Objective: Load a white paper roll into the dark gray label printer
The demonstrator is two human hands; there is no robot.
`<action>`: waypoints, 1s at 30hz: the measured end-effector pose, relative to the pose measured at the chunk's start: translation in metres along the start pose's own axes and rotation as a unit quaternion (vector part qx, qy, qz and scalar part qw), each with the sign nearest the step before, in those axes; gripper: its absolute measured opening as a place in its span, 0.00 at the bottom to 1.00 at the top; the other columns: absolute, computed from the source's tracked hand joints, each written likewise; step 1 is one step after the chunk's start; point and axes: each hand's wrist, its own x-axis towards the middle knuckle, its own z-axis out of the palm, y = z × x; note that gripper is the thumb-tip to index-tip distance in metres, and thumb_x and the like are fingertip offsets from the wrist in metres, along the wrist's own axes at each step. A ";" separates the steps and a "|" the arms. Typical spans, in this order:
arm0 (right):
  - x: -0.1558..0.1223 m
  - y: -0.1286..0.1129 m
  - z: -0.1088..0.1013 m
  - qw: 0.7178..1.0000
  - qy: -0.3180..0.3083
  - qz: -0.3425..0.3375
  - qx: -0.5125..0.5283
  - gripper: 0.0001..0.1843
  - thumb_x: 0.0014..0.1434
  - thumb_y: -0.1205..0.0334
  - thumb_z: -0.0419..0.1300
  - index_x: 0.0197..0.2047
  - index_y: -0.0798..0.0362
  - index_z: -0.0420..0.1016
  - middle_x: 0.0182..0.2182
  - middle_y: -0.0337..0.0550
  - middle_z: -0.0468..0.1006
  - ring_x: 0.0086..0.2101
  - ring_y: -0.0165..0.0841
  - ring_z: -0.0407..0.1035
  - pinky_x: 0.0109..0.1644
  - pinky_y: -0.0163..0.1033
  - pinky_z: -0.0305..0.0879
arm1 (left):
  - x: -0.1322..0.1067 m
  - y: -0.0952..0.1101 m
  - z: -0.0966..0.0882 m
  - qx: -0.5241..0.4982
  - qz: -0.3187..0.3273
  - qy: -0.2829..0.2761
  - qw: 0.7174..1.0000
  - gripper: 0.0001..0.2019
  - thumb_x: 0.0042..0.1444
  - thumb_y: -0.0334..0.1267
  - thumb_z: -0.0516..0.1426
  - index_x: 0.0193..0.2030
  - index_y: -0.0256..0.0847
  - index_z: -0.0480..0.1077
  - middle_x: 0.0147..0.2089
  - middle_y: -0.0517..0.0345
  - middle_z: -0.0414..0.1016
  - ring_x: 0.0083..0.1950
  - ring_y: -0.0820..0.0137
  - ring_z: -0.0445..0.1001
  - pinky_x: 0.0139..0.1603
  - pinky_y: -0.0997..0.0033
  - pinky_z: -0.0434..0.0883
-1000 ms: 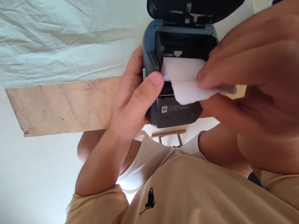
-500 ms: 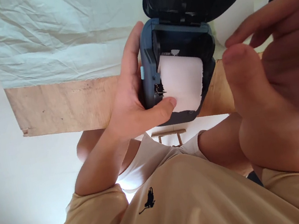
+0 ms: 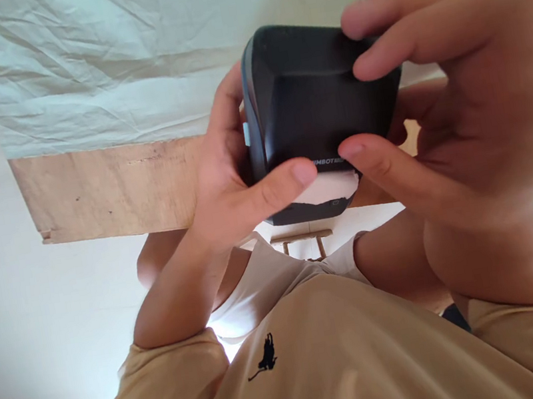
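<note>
A small dark grey label printer (image 3: 313,111) sits at the near edge of a wooden table (image 3: 113,190), its lid down. A strip of white paper (image 3: 333,187) sticks out from under the lid's front edge. My left hand (image 3: 237,177) grips the printer's left side, thumb across the front just below the lid. My right hand (image 3: 438,105) wraps the lid from the right, fingers over its top and thumb pressed on its front edge.
A wrinkled pale green cloth (image 3: 113,62) covers the far part of the table. My beige shirt (image 3: 322,359) fills the bottom of the view. A small wooden stool (image 3: 301,242) shows on the floor below the table edge.
The printer's lid was open with the white roll showing; my right hand came over from the right and the lid is now down. My left hand stayed on the printer's left side.
</note>
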 end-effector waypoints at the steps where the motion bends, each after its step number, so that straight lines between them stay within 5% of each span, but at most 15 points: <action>1: 0.001 0.001 0.001 1.000 -0.009 -0.019 -0.019 0.19 0.51 0.59 0.53 0.46 0.52 0.56 0.51 0.31 0.57 0.53 0.17 0.56 0.34 0.21 0.61 | 0.000 -0.001 -0.001 0.003 0.004 -0.002 1.000 0.20 0.47 0.39 0.56 0.48 0.40 0.61 0.41 0.59 0.67 0.46 0.69 0.70 0.44 0.68 0.68; 5: 0.001 0.004 0.000 0.997 -0.014 -0.048 -0.060 0.19 0.53 0.63 0.51 0.48 0.53 0.53 0.54 0.31 0.52 0.55 0.15 0.53 0.46 0.20 0.65 | 0.003 -0.012 -0.006 0.014 0.006 0.001 1.000 0.16 0.48 0.43 0.56 0.44 0.43 0.63 0.35 0.59 0.65 0.38 0.71 0.71 0.33 0.73 0.67; 10: 0.001 0.002 0.001 0.996 -0.023 -0.054 -0.068 0.19 0.54 0.62 0.50 0.49 0.51 0.52 0.54 0.28 0.51 0.56 0.12 0.51 0.63 0.20 0.59 | 0.005 -0.024 -0.007 0.011 0.028 0.001 1.000 0.19 0.47 0.46 0.57 0.46 0.44 0.62 0.36 0.59 0.64 0.35 0.74 0.70 0.29 0.75 0.65; 18: -0.001 0.002 0.003 0.998 -0.013 -0.042 -0.054 0.18 0.54 0.61 0.50 0.49 0.51 0.54 0.54 0.27 0.52 0.56 0.11 0.52 0.62 0.20 0.60 | 0.002 -0.002 -0.001 0.004 -0.053 0.014 0.998 0.15 0.49 0.43 0.57 0.44 0.43 0.63 0.35 0.59 0.64 0.35 0.74 0.70 0.30 0.75 0.65; 26: 0.000 0.002 0.008 0.999 0.003 -0.033 -0.011 0.16 0.53 0.64 0.50 0.47 0.50 0.55 0.54 0.25 0.52 0.56 0.11 0.52 0.64 0.24 0.59 | -0.001 0.000 0.005 -0.030 -0.046 0.052 0.997 0.13 0.48 0.36 0.58 0.42 0.42 0.65 0.35 0.59 0.63 0.33 0.76 0.65 0.30 0.76 0.65; 30: 0.000 0.001 0.006 0.999 0.022 -0.044 -0.002 0.16 0.53 0.65 0.50 0.46 0.52 0.57 0.53 0.28 0.54 0.55 0.14 0.54 0.42 0.18 0.64 | 0.002 -0.002 0.006 -0.065 -0.056 0.042 0.995 0.12 0.55 0.43 0.50 0.44 0.42 0.64 0.38 0.57 0.66 0.38 0.73 0.68 0.35 0.74 0.68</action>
